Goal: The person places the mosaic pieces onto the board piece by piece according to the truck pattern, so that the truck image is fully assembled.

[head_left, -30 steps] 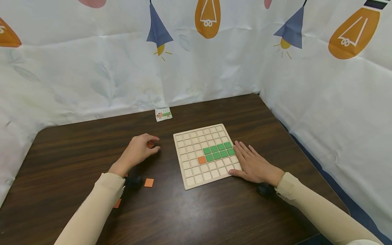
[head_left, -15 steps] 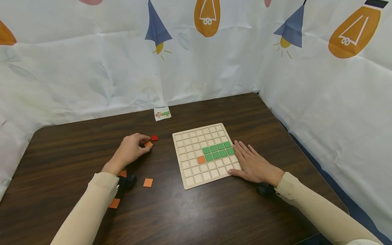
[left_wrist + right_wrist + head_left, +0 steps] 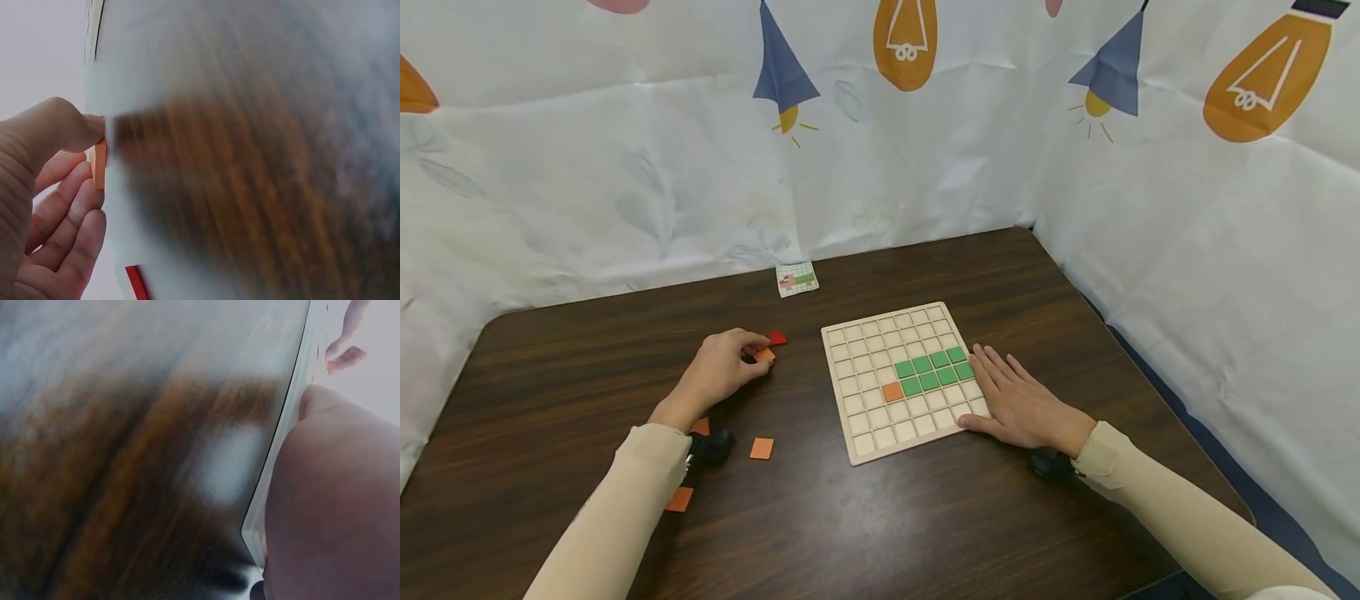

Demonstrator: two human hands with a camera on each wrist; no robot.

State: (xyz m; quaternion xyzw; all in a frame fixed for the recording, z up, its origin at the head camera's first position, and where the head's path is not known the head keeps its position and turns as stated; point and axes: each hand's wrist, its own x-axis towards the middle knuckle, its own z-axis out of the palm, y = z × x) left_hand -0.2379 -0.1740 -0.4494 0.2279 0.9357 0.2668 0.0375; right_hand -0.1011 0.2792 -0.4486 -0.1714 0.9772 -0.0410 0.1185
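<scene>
A wooden grid board (image 3: 865,417) lies on the dark table, with several green tiles (image 3: 932,371) and one orange tile (image 3: 892,391) set in it. My right hand (image 3: 1011,400) lies flat with straight fingers on the board's right edge (image 3: 275,456). Left of the board, my left hand (image 3: 722,371) pinches an orange tile (image 3: 764,354) between thumb and fingers; the left wrist view shows that orange tile (image 3: 99,164) edge-on at the fingertips. A red tile (image 3: 777,337) lies just beyond it, also seen as the red tile (image 3: 135,282) low in the left wrist view.
Loose orange tiles lie near my left forearm: one tile (image 3: 762,448), another (image 3: 679,499) and a third (image 3: 701,426). A small pattern card (image 3: 797,278) sits at the table's far edge. White printed curtains (image 3: 625,183) close in the back and right sides.
My left hand has drawn back slightly to the left with an orange tile pinched, uncovering the red tile. The right hand has not moved.
</scene>
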